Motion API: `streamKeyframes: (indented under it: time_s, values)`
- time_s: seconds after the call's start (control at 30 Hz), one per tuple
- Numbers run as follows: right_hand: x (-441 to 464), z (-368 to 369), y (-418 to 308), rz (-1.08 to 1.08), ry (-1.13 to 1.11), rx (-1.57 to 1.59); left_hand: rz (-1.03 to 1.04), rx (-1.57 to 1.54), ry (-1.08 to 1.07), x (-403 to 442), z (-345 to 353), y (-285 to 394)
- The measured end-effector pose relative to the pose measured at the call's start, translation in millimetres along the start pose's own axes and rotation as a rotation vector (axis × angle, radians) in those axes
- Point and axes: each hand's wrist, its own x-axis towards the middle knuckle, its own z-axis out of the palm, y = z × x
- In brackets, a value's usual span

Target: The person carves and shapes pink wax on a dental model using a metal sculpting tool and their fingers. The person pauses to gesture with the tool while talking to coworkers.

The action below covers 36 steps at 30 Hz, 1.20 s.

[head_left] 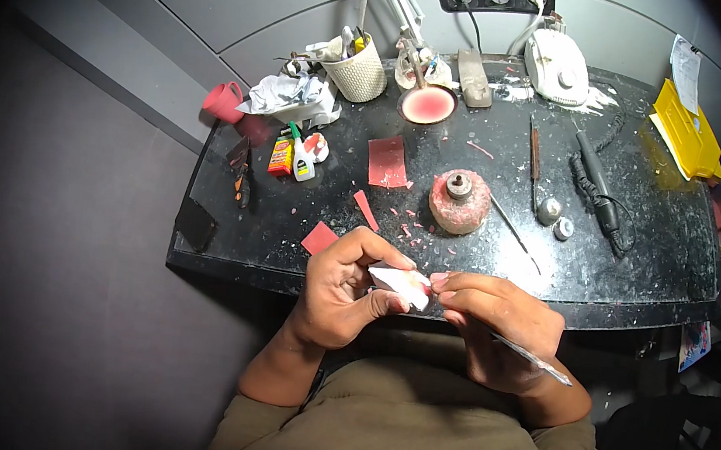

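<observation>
I see the white block point(392, 279) pinched between the left hand's point(337, 297) thumb and fingers at the desk's near edge, its pink-stained end turned toward the right hand point(511, 318). I have that right hand closed around a thin metal tool point(531, 358), fingertips right by the block's pink end, though I can't tell whether they touch it. Just beyond the left hand I make out a small red square point(318, 239) on the black desk point(662, 243), then a red strip point(366, 211) and a pink-crusted pot point(457, 211).
</observation>
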Motion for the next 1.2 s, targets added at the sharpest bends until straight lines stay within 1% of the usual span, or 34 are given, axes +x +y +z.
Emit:
streamKeyframes:
  time_s: [0.23,0.37,0.47,0.5,0.57,0.6,0.67,0.7,0.73,0.8,0.83,0.93,1.2]
  values:
    - [-0.4,-0.8,-0.2,0.023,-0.012,0.005,-0.018,-0.057,-0.010,1.7,-1.9,2.6]
    - [2.2,-3.8,1.1,0.018,-0.025,-0.010,-0.034,-0.037,-0.003,2.5,-1.4,-1.9]
    - [2.9,-6.3,2.1,0.053,0.012,-0.035,0.021,-0.091,0.004,9.3,-1.8,-12.0]
    - [2.9,-8.1,2.8,0.072,0.025,-0.032,-0.018,-0.094,0.010,10.3,-5.1,-13.0]
    - [3.5,-11.9,4.6,0.086,0.020,-0.013,-0.102,-0.208,0.040,10.3,1.4,-11.4]
    - [3.4,-11.5,4.6,0.085,0.014,-0.009,-0.100,-0.209,0.047,10.2,-1.2,-11.9]
    - [2.3,-9.4,4.3,0.083,-0.048,0.067,-0.295,-0.516,-0.054,10.7,-8.7,-13.4]
    - [0.9,-6.8,4.3,0.068,-0.073,0.085,-0.344,-0.542,-0.002,11.2,-1.0,-10.4]
    - [0.8,-4.4,4.4,0.066,-0.074,0.086,-0.342,-0.541,-0.001,11.6,1.5,-11.6]
    - [-0.8,0.4,3.4,0.015,-0.066,0.067,-0.429,-0.570,0.023,11.2,5.4,-14.3]
    - [-1.3,2.7,4.8,0.003,-0.063,0.068,-0.434,-0.574,-0.004,12.7,8.8,-10.6]
    - [-3.4,7.3,6.7,0.002,-0.048,0.075,-0.478,-0.560,0.027,13.6,11.5,-7.3]
    - [-3.3,8.4,6.1,0.015,-0.052,0.039,-0.525,-0.542,0.062,15.0,12.7,-3.4]
